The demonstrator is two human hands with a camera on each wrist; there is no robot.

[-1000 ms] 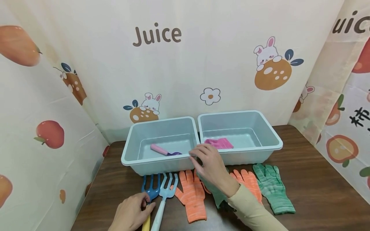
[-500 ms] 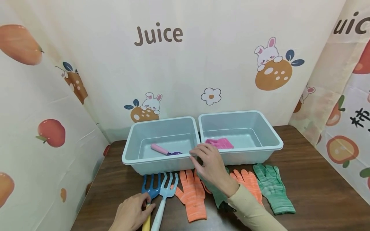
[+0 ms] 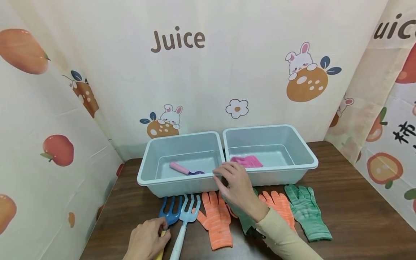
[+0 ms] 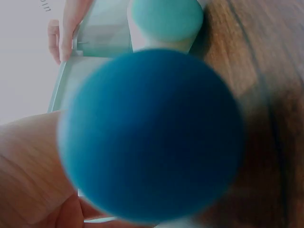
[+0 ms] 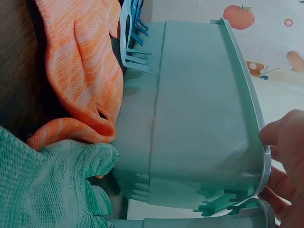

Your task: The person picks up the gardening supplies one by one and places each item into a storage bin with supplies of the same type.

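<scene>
Blue fork [image 3: 170,217], one: pinched by the left grip [image 3: 146,237] near the neck; probably light, stiff, smooth; best held along the yellow handle. Tub [image 3: 182,187], one: ahead of the left grip; right grip [image 3: 236,186] grasping its near corner rim. Pale fork [image 3: 187,216], one: just right of the left grip.

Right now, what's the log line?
left fingers: grip blue fork | right fingers: on left bin rim | left bin: pink-handled tool

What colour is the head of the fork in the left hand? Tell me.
Blue; the fork head shows best in the head view.
</scene>
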